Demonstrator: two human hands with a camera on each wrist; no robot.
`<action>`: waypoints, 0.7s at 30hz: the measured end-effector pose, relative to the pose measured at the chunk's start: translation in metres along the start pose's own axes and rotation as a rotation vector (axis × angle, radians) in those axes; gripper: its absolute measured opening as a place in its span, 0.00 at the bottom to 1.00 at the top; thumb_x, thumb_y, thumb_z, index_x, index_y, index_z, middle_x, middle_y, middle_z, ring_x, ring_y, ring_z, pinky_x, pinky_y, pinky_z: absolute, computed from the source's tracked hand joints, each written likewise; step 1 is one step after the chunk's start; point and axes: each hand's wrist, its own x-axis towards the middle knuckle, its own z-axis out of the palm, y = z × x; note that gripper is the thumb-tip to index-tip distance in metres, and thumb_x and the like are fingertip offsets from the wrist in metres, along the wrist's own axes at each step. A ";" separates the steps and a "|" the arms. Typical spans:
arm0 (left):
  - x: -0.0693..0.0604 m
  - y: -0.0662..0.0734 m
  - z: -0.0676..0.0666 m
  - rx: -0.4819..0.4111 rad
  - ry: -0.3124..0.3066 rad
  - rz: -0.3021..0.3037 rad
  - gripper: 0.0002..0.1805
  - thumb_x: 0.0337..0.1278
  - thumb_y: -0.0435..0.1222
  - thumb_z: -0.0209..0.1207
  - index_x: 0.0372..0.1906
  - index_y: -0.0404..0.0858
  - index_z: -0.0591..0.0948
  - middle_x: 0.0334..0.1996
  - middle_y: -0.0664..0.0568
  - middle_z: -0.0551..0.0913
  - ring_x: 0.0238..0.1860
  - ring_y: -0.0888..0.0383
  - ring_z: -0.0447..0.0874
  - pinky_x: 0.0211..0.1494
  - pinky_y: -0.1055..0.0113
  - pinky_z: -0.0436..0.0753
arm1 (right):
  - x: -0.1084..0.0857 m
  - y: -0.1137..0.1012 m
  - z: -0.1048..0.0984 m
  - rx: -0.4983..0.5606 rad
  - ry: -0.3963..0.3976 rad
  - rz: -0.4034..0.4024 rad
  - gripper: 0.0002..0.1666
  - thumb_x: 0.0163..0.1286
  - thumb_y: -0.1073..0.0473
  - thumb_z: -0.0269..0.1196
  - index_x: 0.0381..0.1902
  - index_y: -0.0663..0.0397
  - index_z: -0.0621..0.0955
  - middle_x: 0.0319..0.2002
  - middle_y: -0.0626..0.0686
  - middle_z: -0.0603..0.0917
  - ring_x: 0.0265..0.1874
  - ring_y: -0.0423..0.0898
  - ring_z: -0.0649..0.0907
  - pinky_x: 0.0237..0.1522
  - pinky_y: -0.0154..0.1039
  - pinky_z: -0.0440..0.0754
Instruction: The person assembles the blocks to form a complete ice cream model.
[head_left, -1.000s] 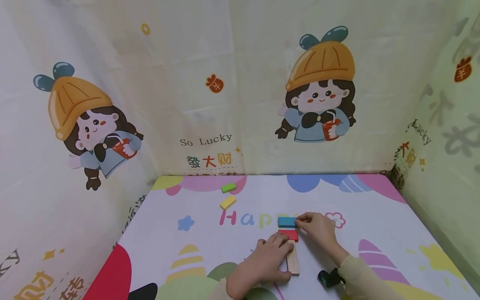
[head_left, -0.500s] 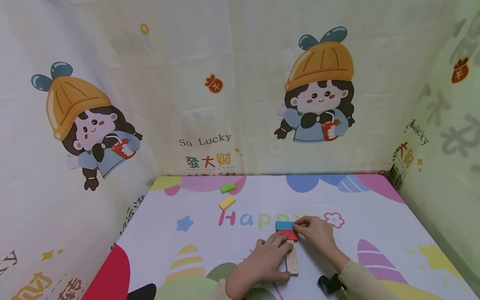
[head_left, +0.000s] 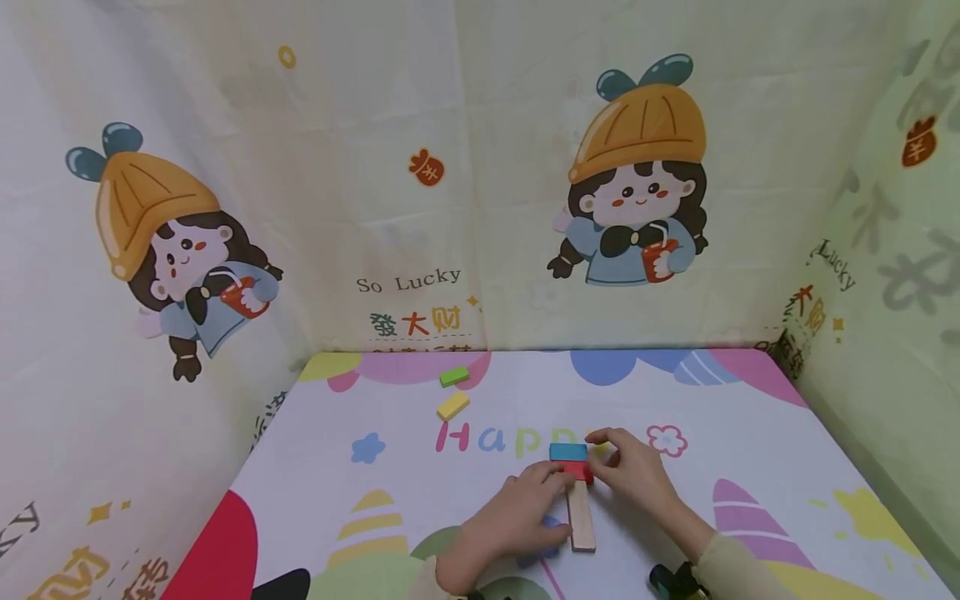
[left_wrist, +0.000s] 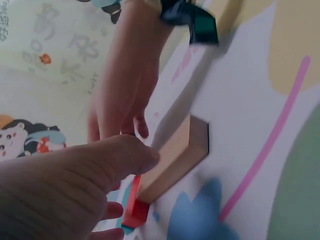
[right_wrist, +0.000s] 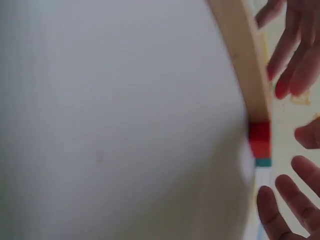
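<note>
A plain wooden block [head_left: 581,518] lies lengthwise on the table, its far end against a red block [head_left: 576,472]. Behind the red one, and touching it, is a blue block [head_left: 567,452]. My left hand [head_left: 517,512] is just left of the wooden block, fingers spread and relaxed near the red block. Beside the right ends of the coloured blocks is my right hand [head_left: 637,475], thumb and fingers parted with nothing between them. In the left wrist view the wooden block [left_wrist: 175,160] meets the red block [left_wrist: 135,207] past my left thumb.
A yellow block [head_left: 453,406] and a green block [head_left: 454,377] lie farther back, left of centre on the printed table. Patterned cloth stands behind and at both sides. A black object [head_left: 282,585] shows at the lower left edge.
The blue block has come toward me against the red one. My right hand has let go of it and drawn slightly away; my left hand has shifted a little left, off the wooden block.
</note>
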 end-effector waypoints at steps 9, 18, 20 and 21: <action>-0.001 -0.020 -0.006 -0.065 0.062 -0.078 0.32 0.63 0.49 0.65 0.71 0.48 0.74 0.68 0.55 0.75 0.67 0.55 0.75 0.68 0.55 0.78 | -0.015 -0.010 0.000 -0.263 -0.156 -0.178 0.32 0.52 0.45 0.79 0.56 0.39 0.85 0.59 0.46 0.83 0.47 0.48 0.83 0.45 0.54 0.80; -0.002 -0.049 -0.015 0.005 0.157 -0.131 0.22 0.65 0.46 0.64 0.61 0.44 0.81 0.59 0.52 0.81 0.59 0.54 0.81 0.59 0.56 0.82 | -0.027 -0.010 -0.002 -0.392 -0.200 -0.224 0.39 0.52 0.41 0.79 0.63 0.38 0.84 0.67 0.49 0.79 0.51 0.55 0.82 0.47 0.56 0.82; -0.004 -0.056 -0.016 0.000 0.178 -0.139 0.20 0.65 0.44 0.64 0.59 0.43 0.82 0.57 0.52 0.82 0.58 0.54 0.82 0.58 0.57 0.82 | -0.028 -0.009 -0.001 -0.400 -0.198 -0.239 0.38 0.52 0.40 0.79 0.63 0.37 0.84 0.67 0.49 0.79 0.51 0.55 0.82 0.47 0.56 0.82; -0.005 -0.060 -0.016 -0.003 0.185 -0.141 0.19 0.65 0.44 0.63 0.58 0.43 0.83 0.56 0.52 0.82 0.57 0.54 0.82 0.58 0.57 0.82 | -0.029 -0.008 -0.001 -0.403 -0.200 -0.243 0.38 0.52 0.40 0.78 0.63 0.36 0.83 0.67 0.49 0.79 0.52 0.55 0.81 0.47 0.56 0.82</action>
